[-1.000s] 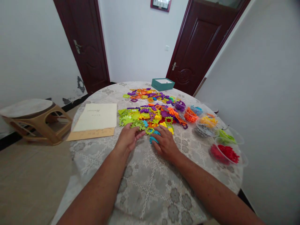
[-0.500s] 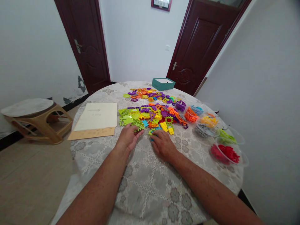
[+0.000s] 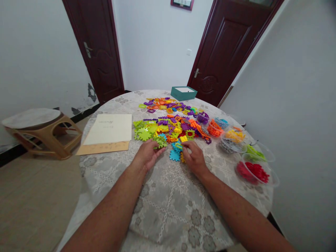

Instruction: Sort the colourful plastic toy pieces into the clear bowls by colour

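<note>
My left hand (image 3: 148, 154) is at the near edge of the heap, its fingers closed on a lime-green toothed plastic piece (image 3: 160, 141), thumb held low. To its right, my right hand (image 3: 194, 157) pinches a small yellow-green piece (image 3: 179, 145); its exact shape is partly covered by the fingers. Just below those fingertips lies a blue gear-shaped piece (image 3: 174, 155), with an orange piece (image 3: 182, 157) beside it. Yellow pieces (image 3: 183, 139) sit directly behind the right fingers. A big lime-green gear (image 3: 144, 134) rests to the left in the heap.
Behind is a second mixed pile (image 3: 162, 106), then a teal box (image 3: 183, 93). Along the right edge stand clear tubs of sorted pieces, including red (image 3: 257, 172), grey (image 3: 229, 144) and orange (image 3: 215, 128). Cream paper (image 3: 112, 129) lies left; a stool (image 3: 39, 133) stands beyond.
My right hand has shifted right, uncovering blue and orange pieces, and now pinches a small yellow-green one. My left hand has moved slightly right with the green piece.
</note>
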The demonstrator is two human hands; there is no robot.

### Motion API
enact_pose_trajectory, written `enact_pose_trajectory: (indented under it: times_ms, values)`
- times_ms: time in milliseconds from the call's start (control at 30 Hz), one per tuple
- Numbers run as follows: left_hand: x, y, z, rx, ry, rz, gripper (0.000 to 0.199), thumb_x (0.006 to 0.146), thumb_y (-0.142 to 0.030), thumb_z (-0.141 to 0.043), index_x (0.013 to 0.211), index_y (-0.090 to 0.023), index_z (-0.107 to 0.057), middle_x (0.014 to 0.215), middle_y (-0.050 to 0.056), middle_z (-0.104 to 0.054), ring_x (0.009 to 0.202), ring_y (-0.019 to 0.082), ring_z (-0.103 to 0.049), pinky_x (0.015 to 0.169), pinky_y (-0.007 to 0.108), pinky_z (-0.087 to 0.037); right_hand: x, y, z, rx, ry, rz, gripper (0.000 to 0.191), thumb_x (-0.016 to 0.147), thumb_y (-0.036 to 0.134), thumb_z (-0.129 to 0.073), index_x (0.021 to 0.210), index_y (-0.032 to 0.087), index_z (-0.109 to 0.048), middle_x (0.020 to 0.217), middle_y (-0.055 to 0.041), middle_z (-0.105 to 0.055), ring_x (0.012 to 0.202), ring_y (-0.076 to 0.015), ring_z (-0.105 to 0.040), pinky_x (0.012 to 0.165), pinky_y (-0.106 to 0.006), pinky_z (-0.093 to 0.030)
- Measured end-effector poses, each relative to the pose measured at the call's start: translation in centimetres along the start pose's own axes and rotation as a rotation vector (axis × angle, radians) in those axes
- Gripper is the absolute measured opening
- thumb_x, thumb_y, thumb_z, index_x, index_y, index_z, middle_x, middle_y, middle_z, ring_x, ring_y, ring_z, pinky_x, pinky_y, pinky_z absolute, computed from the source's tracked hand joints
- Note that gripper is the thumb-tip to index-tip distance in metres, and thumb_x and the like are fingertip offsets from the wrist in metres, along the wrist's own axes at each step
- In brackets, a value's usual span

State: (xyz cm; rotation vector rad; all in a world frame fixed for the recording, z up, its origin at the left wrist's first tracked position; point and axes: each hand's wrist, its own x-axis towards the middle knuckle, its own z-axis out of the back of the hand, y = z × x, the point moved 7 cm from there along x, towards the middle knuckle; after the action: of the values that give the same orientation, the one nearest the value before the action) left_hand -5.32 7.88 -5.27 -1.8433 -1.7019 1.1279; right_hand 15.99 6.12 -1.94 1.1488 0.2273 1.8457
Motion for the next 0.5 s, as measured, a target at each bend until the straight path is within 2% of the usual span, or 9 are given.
enact_pose_trajectory:
  times_ms: [100,167,300,400,500]
  values:
    - [-0.1,0.4,-0.2,0.016,0.035,0.046,0.023,0.064,-0.001,-0.061,0.079,-0.018,-0.057,0.095,0.008,-0.070,0.086,0.019,-0.069,0.077,0.036,-0.066,0.0,-1.9,1.4,0.132,-0.149,-0.249,0.022,0.095,0.032,-0.056,0.108,0.021,-0.071,0.104,-0.0063,-0.072,0.096,-0.0218,-0.066,0.088,-0.037,-0.053]
    - [-0.2,0.7,-0.5,0.030,0.062,0.078,0.021,0.067,-0.002,-0.062,0.080,-0.018,-0.059,0.096,0.009,-0.071,0.086,0.019,-0.070,0.077,0.035,-0.065,-0.2,-3.0,1.3,0.268,-0.173,-0.397,0.026,0.092,0.039,-0.061,0.107,0.020,-0.071,0.096,-0.0045,-0.072,0.084,-0.0199,-0.067,0.079,-0.035,-0.054]
    - [-0.7,1.0,-0.9,0.043,0.106,0.108,0.017,0.068,-0.003,-0.067,0.076,-0.017,-0.061,0.092,0.009,-0.072,0.082,0.018,-0.070,0.077,0.034,-0.065,-0.8,-3.1,-1.0,0.577,-0.058,-0.575,0.032,0.084,0.045,-0.073,0.104,0.020,-0.069,0.075,0.0019,-0.066,0.061,-0.0147,-0.061,0.061,-0.029,-0.053]
    - [-1.4,1.1,-1.6,0.065,0.171,0.124,0.017,0.069,-0.005,-0.071,0.081,-0.016,-0.065,0.091,0.010,-0.073,0.079,0.018,-0.070,0.072,0.030,-0.063,-1.5,-2.0,-3.0,0.712,0.034,-0.652,0.034,0.080,0.045,-0.079,0.100,0.020,-0.069,0.079,0.0012,-0.068,0.063,-0.0140,-0.064,0.061,-0.029,-0.057]
    - [-2.0,1.4,-2.4,0.101,0.258,0.139,0.027,0.069,-0.003,-0.073,0.093,-0.014,-0.069,0.097,0.012,-0.075,0.081,0.019,-0.071,0.072,0.028,-0.062,-1.8,-0.9,-4.0,0.764,0.091,-0.674,0.039,0.075,0.048,-0.082,0.099,0.020,-0.069,0.083,-0.0006,-0.070,0.067,-0.0156,-0.067,0.065,-0.031,-0.060]
